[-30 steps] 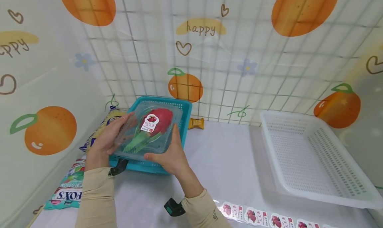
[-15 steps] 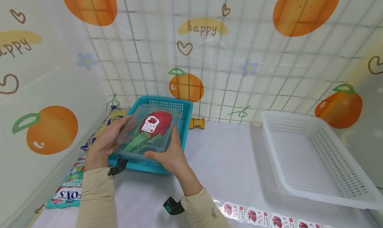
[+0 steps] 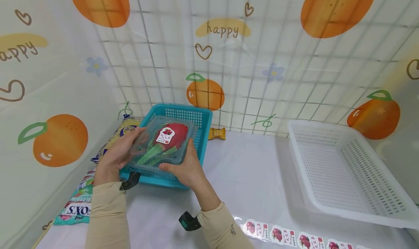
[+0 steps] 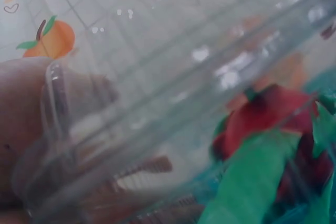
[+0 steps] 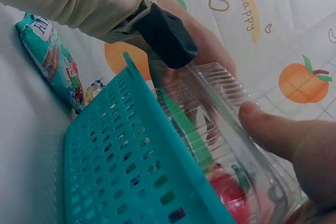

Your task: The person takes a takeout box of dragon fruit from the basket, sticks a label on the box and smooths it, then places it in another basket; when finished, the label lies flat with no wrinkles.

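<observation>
Both hands hold a clear plastic clamshell box (image 3: 160, 161) over the teal basket (image 3: 205, 132), tilted and partly within its outline. Inside the box lies a red dragon fruit (image 3: 179, 134) with green scales; a white label (image 3: 166, 135) is on the lid above it. My left hand (image 3: 116, 152) grips the box's left side, some fingers showing through the plastic. At the right front corner, my right hand (image 3: 186, 167) holds it with the thumb (image 5: 262, 124) along the edge. In the right wrist view the box is beside the basket's rim; its underside is partly hidden.
A white basket (image 3: 302, 183) stands at the right. Along the front lies a strip of dragon fruit labels (image 3: 279, 235). Left of the teal basket are a teal FOX'S candy bag (image 3: 76, 205) and a yellow-and-blue bag (image 3: 122, 127). A small yellow packet (image 3: 217, 133) lies behind.
The box has sunk a little toward the teal basket, both hands keeping their grip. The head view has shifted slightly.
</observation>
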### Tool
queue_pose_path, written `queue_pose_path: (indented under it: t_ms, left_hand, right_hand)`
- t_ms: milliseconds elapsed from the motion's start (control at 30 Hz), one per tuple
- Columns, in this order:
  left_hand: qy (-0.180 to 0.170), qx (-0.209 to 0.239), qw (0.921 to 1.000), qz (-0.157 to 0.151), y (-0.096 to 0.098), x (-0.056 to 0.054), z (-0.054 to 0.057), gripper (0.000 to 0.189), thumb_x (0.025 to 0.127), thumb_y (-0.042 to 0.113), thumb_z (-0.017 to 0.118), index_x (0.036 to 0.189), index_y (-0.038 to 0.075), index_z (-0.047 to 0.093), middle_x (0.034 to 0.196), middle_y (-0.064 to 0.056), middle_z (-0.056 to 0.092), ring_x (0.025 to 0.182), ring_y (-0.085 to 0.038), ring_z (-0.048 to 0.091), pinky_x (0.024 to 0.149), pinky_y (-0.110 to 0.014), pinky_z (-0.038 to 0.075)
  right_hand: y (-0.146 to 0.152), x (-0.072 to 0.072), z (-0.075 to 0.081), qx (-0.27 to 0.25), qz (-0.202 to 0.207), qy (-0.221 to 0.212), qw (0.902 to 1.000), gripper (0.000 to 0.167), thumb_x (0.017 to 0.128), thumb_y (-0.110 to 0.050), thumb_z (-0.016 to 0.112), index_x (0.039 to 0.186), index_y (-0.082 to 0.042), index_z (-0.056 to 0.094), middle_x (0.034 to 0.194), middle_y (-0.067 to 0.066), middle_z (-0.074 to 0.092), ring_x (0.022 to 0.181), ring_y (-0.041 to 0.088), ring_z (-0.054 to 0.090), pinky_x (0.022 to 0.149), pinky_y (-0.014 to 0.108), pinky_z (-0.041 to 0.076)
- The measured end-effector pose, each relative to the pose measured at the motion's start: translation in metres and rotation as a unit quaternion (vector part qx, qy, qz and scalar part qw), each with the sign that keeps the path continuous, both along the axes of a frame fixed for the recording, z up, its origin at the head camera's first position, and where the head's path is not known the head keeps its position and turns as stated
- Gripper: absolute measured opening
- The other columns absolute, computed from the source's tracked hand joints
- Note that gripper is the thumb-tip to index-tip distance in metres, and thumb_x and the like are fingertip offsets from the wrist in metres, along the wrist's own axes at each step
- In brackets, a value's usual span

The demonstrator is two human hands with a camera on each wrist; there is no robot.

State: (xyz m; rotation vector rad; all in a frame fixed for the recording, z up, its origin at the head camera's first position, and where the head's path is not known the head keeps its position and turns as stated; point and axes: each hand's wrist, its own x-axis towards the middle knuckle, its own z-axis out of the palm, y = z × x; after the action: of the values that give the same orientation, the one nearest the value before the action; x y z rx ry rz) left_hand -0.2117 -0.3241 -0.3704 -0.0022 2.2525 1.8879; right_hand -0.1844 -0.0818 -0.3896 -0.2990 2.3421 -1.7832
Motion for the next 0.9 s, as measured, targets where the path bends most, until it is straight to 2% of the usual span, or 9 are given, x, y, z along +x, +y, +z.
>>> queue_pose_path:
  t_ms: [267,433,600,900]
  left_hand:
    - [-0.011,-0.01,0.9997,0.018,-0.001,-0.002,-0.002,0.074,0.108,0.058,0.029,0.165,0.013,0.017,0.172,-0.017,0.009,0.156,-0.043,0.015,0.12,-0.071,0.019]
    - [-0.015,-0.014,0.9997,0.016,-0.003,-0.004,-0.006,0.077,0.107,0.06,0.029,0.165,0.012,0.015,0.172,-0.018,0.01,0.156,-0.044,0.015,0.119,-0.071,0.018]
    - [-0.015,-0.025,0.9995,0.011,-0.003,-0.003,-0.008,0.083,0.105,0.063,0.028,0.164,0.008,0.013,0.171,-0.021,0.011,0.156,-0.044,0.015,0.12,-0.07,0.019]
    - [-0.022,-0.032,0.9991,0.017,-0.002,-0.004,-0.011,0.081,0.107,0.061,0.025,0.164,0.005,0.014,0.17,-0.023,0.013,0.156,-0.045,0.016,0.12,-0.07,0.019]
  right_hand:
    - [-0.002,-0.002,0.0,-0.002,0.005,0.014,0.9999,0.117,0.083,-0.033,0.086,0.165,-0.013,0.005,0.166,0.01,0.029,0.151,0.033,0.03,0.11,0.061,0.045]
    - [-0.003,-0.002,0.0,0.0,0.011,0.019,0.9998,0.115,0.082,-0.033,0.086,0.165,-0.014,0.007,0.162,0.011,0.035,0.148,0.032,0.033,0.109,0.061,0.046]
    - [-0.005,-0.002,-0.001,0.024,0.01,0.002,0.9997,0.118,0.083,-0.035,0.085,0.165,-0.01,0.004,0.165,0.012,0.031,0.15,0.035,0.031,0.111,0.063,0.043]
    - [-0.006,-0.005,-0.004,0.033,0.014,0.006,0.9993,0.113,0.084,-0.034,0.084,0.164,-0.008,0.009,0.16,0.015,0.037,0.146,0.037,0.036,0.108,0.063,0.046]
